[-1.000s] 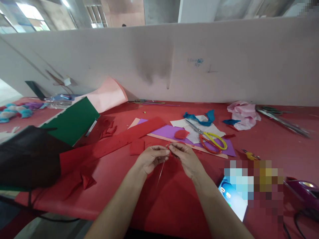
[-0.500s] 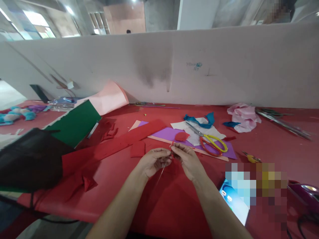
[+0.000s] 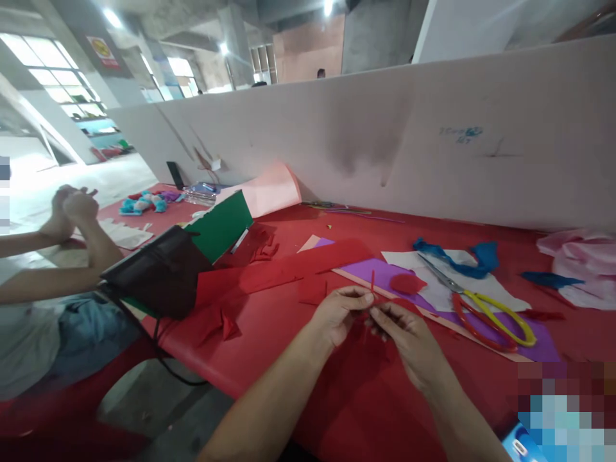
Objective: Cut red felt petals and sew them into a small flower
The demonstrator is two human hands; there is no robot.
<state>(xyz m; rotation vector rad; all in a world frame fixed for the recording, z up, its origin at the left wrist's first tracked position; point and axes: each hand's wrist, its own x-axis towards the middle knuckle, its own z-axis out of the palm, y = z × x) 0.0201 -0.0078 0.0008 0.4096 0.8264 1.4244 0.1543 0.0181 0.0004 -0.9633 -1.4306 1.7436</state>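
Note:
My left hand (image 3: 341,314) is closed in a pinch on a thin red strip (image 3: 373,281), which pokes up above the fingertips. Meeting it from the right, my right hand (image 3: 403,330) pinches the lower part of the same strip, mostly hidden by the fingers. Both hands hover over the red tabletop. Just beyond them lie a red round-edged cloth piece (image 3: 407,283), purple sheet (image 3: 368,273) and white cloth (image 3: 505,300). Scissors (image 3: 481,314) with one red and one yellow handle rest on these. A long red cloth piece (image 3: 289,264) stretches to the left.
Left stand a dark bag (image 3: 154,273) and a green board (image 3: 221,228). Another person's hands (image 3: 74,208) are raised at the far left. A blue fabric scrap (image 3: 484,260) and pink cloth (image 3: 577,256) lie right. A phone (image 3: 517,443) is at the lower right. A pale partition (image 3: 289,135) bounds the back.
The view has swung left, bringing another person into sight. A thin, straight needle-like piece below my left hand no longer shows. The red strip now stands higher above my fingers.

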